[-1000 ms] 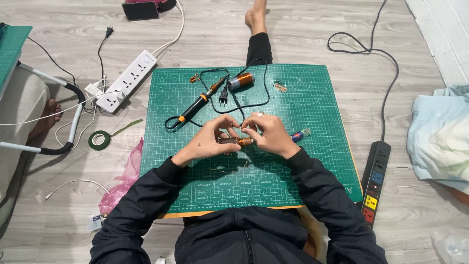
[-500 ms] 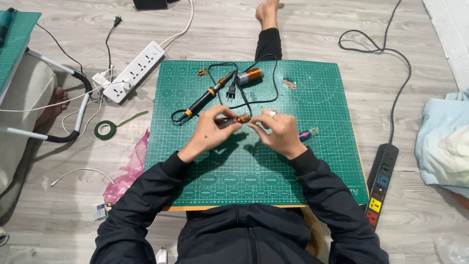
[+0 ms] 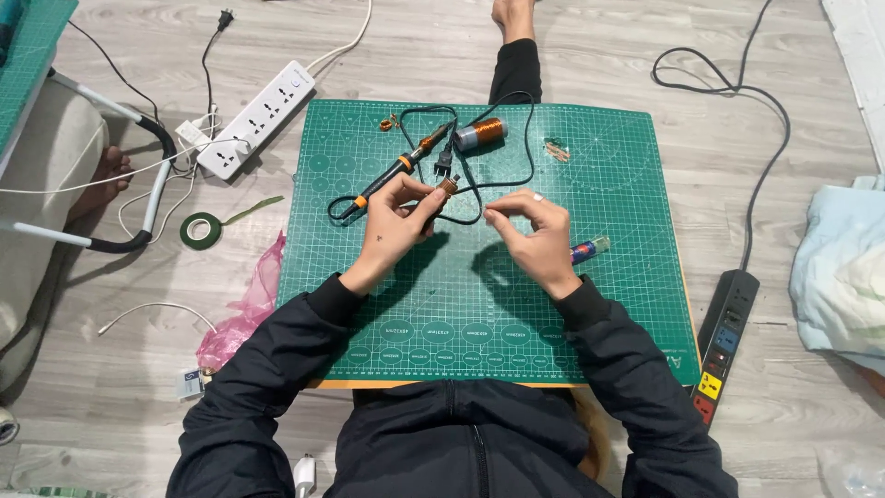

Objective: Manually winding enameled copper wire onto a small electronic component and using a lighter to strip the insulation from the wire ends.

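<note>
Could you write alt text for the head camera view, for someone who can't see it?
Over a green cutting mat, the left hand pinches a small copper-wound coil while the right hand pinches something too thin to see. A soldering iron and a larger copper spool lie beyond.

Left hand [image 3: 398,223] raised, fingers [image 3: 431,201] curled closed in a pinch. Right hand [image 3: 535,238] apart from it, thumb and forefinger pinched, both forearms angled inward.

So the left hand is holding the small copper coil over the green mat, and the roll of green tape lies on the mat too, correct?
Not quite. In the head view the left hand does hold the small copper coil over the green mat, but the roll of green tape lies on the floor, left of the mat.
</note>
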